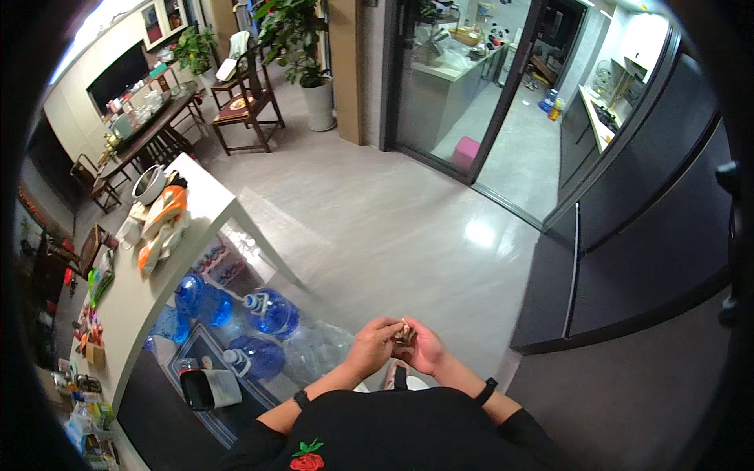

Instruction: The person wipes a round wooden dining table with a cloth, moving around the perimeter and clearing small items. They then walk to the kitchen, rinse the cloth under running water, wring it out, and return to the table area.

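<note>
In front of my body, my left hand [372, 346] and my right hand [429, 348] come together. Between them is a small brownish object [404, 335], mostly covered by my fingers. Its exact kind cannot be told. The left fingertips pinch it from one side, while the right hand cups it from the other. Below the hands one shoe [396, 375] shows on the floor. To the left, large blue water bottles [271, 312] and crumpled clear plastic [318, 347] lie near a dark mat [159, 406].
A long white table [206, 197] with plastic bags [164, 218] and a pot [149, 184] runs along the left. A sliding glass door [459, 88] stands partly open to a kitchen ahead. Dark cabinets [642, 235] line the right. A potted plant [318, 106] stands beside a wooden chair [247, 112].
</note>
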A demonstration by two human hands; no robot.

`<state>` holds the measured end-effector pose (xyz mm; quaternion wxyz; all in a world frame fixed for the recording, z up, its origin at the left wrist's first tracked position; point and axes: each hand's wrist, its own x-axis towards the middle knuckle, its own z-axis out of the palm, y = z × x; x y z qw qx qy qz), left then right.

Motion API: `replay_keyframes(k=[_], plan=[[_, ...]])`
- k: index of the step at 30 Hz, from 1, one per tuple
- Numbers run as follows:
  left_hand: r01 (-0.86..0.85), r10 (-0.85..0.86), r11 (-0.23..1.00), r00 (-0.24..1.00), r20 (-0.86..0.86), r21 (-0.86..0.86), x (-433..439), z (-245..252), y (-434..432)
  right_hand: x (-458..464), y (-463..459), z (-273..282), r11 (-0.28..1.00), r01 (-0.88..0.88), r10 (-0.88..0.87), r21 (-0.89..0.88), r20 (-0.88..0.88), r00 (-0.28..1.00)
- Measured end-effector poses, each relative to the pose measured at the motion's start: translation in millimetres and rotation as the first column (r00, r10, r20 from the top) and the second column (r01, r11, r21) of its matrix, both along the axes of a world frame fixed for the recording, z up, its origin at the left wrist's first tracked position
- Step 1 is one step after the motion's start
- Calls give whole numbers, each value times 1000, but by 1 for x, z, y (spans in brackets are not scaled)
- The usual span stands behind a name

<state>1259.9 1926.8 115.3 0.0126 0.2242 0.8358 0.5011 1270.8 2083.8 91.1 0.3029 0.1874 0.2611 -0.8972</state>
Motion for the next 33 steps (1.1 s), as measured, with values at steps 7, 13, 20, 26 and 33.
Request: replay_keyframes(k=[7, 13, 20, 26, 33], plan=[[215, -215, 977, 976, 16, -4, -74, 20, 36, -76, 39, -5, 924, 283, -284, 259, -33, 958], [2, -4, 1000, 998, -69, -30, -180, 4, 30, -165, 64, -9, 832, 184, -209, 523, -12, 978], [-218, 218, 976, 972, -84, 3, -330, -18, -31, -316, 54, -42, 711, 80, 8, 699, -122, 993], [-418, 411, 906, 906, 96, 66, -447, -23, -116, -474, -4, -45, 602, 103, 208, 792, -280, 937], [-496, 480, 867, 858, 183, 53, -545, -33, -173, -604, -54, -33, 641, -81, 203, 763, -67, 977]])
